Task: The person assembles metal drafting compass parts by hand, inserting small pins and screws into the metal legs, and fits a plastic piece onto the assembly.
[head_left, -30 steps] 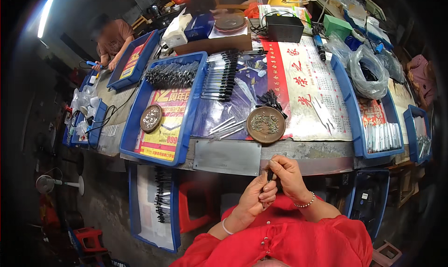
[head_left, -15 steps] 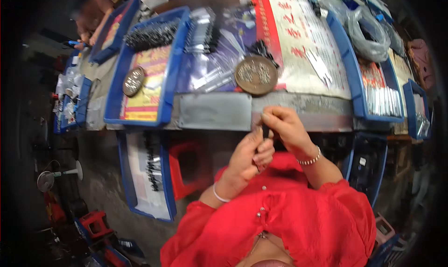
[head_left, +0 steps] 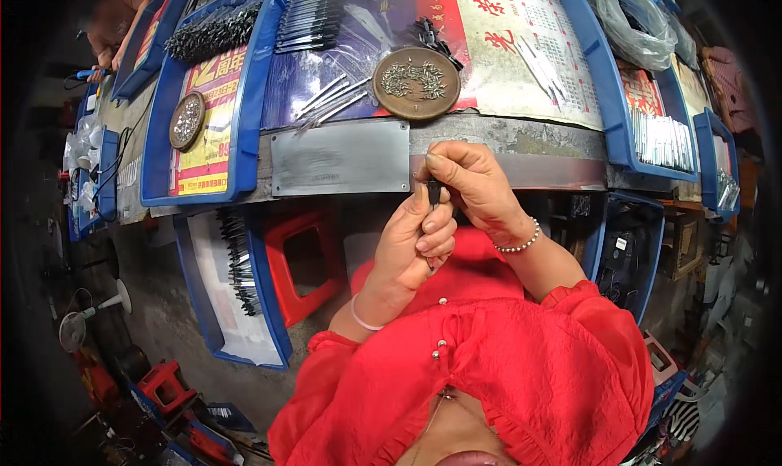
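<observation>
Just in front of the bench edge, my left hand is closed around a slim black piece, its dark top standing out above the thumb. My right hand pinches thumb and forefinger together right above that piece; whatever lies between those fingertips is too small to make out. Beyond the hands, a round brown dish holds many tiny metal bits. A flat grey metal plate lies to its left along the edge. Thin silver rods are scattered between dish and plate, and small black parts lie behind the dish.
A blue tray at left carries black parts and a second dish. Black-ended rods lie in a row. The right-hand blue tray contains silver rods and plastic bags. Below the bench are a red stool and more trays.
The view has shifted, so the bench things sit higher and further left. Both hands stay together at the bench edge, the left still around the black piece.
</observation>
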`<state>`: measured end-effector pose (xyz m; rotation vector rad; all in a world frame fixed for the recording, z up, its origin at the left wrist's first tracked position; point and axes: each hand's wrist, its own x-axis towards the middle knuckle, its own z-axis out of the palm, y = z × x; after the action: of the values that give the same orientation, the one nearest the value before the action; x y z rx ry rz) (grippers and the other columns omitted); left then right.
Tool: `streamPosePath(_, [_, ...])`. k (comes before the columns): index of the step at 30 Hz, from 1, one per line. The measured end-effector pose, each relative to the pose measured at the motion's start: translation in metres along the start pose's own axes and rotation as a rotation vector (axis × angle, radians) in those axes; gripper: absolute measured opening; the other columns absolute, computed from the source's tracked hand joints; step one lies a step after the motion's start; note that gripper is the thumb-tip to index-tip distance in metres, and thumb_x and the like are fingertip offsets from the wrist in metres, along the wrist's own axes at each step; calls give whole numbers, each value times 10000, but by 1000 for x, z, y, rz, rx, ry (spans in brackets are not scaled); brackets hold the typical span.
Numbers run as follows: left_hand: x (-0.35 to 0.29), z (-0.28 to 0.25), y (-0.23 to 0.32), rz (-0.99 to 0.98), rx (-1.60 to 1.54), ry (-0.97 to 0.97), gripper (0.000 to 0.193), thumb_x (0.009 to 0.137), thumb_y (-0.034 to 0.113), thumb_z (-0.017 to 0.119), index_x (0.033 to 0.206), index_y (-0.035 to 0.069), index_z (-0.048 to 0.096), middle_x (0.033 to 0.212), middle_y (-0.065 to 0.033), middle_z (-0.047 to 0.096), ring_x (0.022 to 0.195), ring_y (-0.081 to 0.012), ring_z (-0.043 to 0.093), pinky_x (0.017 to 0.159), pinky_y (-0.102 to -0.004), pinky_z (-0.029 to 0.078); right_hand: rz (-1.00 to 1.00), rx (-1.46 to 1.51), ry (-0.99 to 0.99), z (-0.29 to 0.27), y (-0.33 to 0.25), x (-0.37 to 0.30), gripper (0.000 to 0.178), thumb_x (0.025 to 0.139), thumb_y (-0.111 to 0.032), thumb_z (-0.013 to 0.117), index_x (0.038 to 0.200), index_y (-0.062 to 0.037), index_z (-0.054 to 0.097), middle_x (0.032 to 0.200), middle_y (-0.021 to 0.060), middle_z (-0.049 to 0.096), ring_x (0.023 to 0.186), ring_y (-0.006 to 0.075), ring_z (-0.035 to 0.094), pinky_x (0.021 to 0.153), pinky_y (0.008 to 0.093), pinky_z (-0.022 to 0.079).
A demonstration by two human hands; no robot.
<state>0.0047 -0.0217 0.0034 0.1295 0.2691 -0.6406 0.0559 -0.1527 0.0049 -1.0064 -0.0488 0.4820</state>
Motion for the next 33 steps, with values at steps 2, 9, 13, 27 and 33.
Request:
streamPosePath(2, [1,-2,-1,-2,-10,-3,280,940,332,448,953,57,501,619,32,374,441,-36,301,400,-171,256,-10,-10,6,-1,0,1,180,890,-197,582,843,-31,633,717,-17,597,583,16,484,517,147,395])
streamPosePath(9, [7,-1,8,-29,69,-13,268,933,345,460,938,80,505,620,34,381,442,-34,303,406,-173,249,29,-22,-10,-3,-7,9,191,887,-215,585,833,-38,633,734,-19,599,580,19,484,524,155,400])
streamPosePath(13, [8,2,14,-39,78,5,272,933,349,459,933,81,506,620,33,382,441,-35,299,407,-177,248,64,-96,-63,-1,-17,16,210,891,-236,578,821,-44,628,724,-24,591,574,15,483,511,153,391])
streamPosePath(27, [16,20,29,42,179,-71,295,936,354,450,953,64,506,601,38,373,423,-27,293,396,-170,243,-81,-176,-88,8,-32,28,231,921,-235,529,894,-16,599,679,-25,538,583,19,474,490,159,373])
streamPosePath(33, [12,32,49,137,199,-165,314,950,353,417,949,52,505,602,30,378,418,-26,294,384,-176,235,-105,-1,111,0,-31,28,234,940,-239,482,972,-26,576,792,15,564,567,36,447,487,174,379])
